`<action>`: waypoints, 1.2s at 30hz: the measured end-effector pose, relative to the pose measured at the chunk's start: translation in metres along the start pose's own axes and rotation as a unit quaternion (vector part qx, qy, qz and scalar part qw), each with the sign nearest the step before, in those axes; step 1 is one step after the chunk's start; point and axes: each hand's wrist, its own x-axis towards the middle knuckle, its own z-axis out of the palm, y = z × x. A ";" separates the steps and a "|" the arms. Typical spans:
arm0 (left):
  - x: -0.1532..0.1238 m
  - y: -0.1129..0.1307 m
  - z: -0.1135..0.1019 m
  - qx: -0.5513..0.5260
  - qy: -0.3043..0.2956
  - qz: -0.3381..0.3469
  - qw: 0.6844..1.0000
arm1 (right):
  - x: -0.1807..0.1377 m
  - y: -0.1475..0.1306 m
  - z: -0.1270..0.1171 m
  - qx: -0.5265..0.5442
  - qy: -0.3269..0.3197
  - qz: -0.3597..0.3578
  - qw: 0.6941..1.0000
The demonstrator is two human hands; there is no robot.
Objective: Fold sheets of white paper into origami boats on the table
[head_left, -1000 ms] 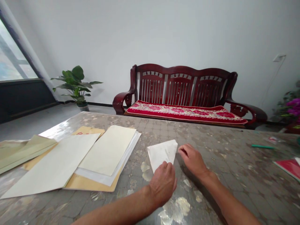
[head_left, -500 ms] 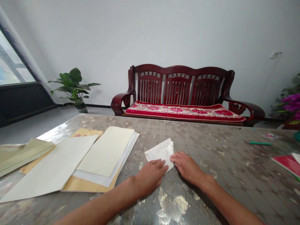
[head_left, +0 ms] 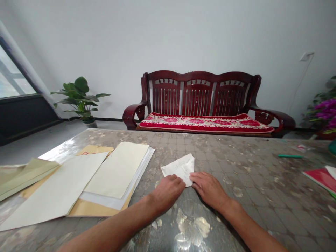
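Observation:
A small folded sheet of white paper [head_left: 180, 166] lies on the patterned table in front of me, pointed at its upper right. My left hand [head_left: 169, 190] is at its lower left edge, fingers curled and pressed together on the paper. From the right, my right hand [head_left: 209, 189] pinches the paper's lower right edge between thumb and fingers. Both hands rest low on the table, with a narrow gap between them. The paper's lower left edge is hidden under my left fingers.
Cream and white sheets [head_left: 119, 171] overlap brown envelopes [head_left: 98, 209] on the left. A green pen [head_left: 290, 156] and a red booklet [head_left: 319, 178] lie at the right. Beyond the table [head_left: 236, 147] stand a wooden bench [head_left: 199, 75] and a potted plant [head_left: 82, 96].
My left fingers have curled in from lying flatter on the paper. The paper's bottom corner, which pointed down between the hands, now looks turned up. The view has shifted slightly.

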 end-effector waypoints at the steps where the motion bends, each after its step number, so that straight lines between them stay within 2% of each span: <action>1: 0.001 -0.001 -0.001 -0.012 0.006 -0.009 1.000 | 0.000 0.000 0.001 0.000 0.001 0.002 1.000; 11: 0.021 0.000 -0.016 -0.131 0.014 -0.151 0.980 | -0.002 -0.012 0.002 -0.034 0.039 0.020 0.998; 17: 0.028 -0.003 -0.019 -0.178 0.013 -0.195 0.964 | -0.003 -0.015 0.006 0.021 0.056 0.059 0.996; 22: 0.020 -0.021 -0.019 -0.227 0.033 -0.146 0.962 | -0.002 -0.013 0.007 0.063 0.057 0.102 0.991; 26: 0.005 -0.046 -0.012 -0.207 0.074 -0.025 0.975 | -0.001 -0.011 0.010 0.064 0.073 0.090 0.991; 28: 0.000 -0.053 -0.009 -0.211 0.072 0.040 0.974 | -0.002 -0.010 0.013 0.065 0.091 0.068 0.991; 30: -0.003 -0.055 -0.007 -0.222 0.068 0.072 0.970 | -0.002 -0.008 0.014 0.067 0.105 0.049 0.991; 33: -0.002 -0.050 -0.006 -0.227 0.070 0.048 0.970 | -0.003 -0.007 0.014 0.077 0.109 0.047 0.990; 36: 0.002 -0.043 -0.005 -0.206 0.068 -0.036 0.976 | -0.003 -0.007 0.012 0.095 0.103 0.067 0.988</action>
